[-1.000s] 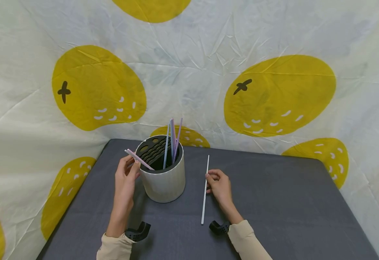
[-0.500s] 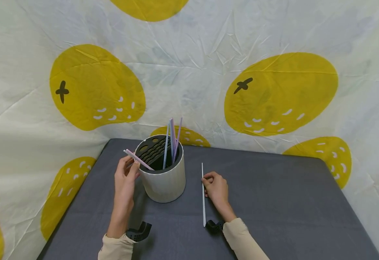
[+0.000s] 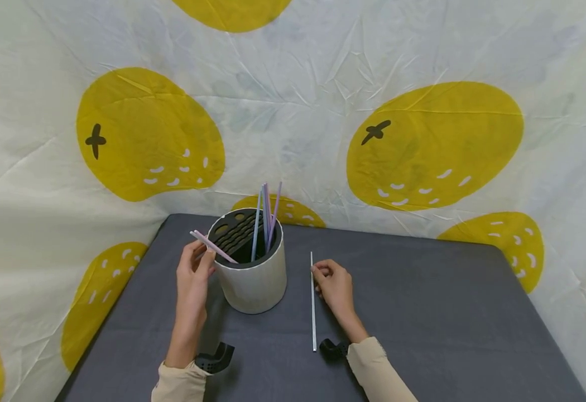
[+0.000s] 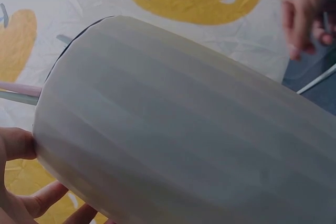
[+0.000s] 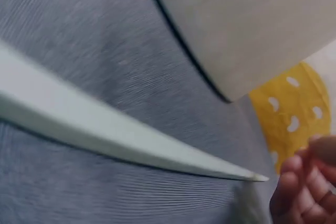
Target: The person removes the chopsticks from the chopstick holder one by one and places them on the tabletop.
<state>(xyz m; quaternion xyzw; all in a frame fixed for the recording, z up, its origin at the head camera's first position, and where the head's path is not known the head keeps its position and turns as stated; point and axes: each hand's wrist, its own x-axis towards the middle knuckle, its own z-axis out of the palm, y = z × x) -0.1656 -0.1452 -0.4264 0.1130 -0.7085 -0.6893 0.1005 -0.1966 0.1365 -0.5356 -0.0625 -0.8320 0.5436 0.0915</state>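
A round white holder (image 3: 253, 285) with a black slotted insert stands at the table's left. My left hand (image 3: 192, 273) grips its left side, thumb near the rim, fingertips against the wall (image 4: 157, 114). Close above that thumb, pink and pale chopsticks (image 3: 215, 247) lean over the rim. Several blue and purple chopsticks (image 3: 267, 218) stand in the insert. To the right, a pale chopstick (image 3: 313, 307) lies on the table, its thin end pointing away. My right hand (image 3: 335, 282) is just beside it with loosely curled fingers; these look apart from the chopstick (image 5: 131, 137) in the right wrist view.
Dark grey cloth covers the table (image 3: 433, 312). A white curtain (image 3: 293, 111) with yellow fruit prints hangs behind and at the sides. Black wrist cameras (image 3: 215, 358) sit on both wrists, close above the cloth.
The right hand and the chopstick have shifted left and nearer, and the chopstick has come down on the cloth. The right hand has since lifted slightly off it. The left hand stays put.
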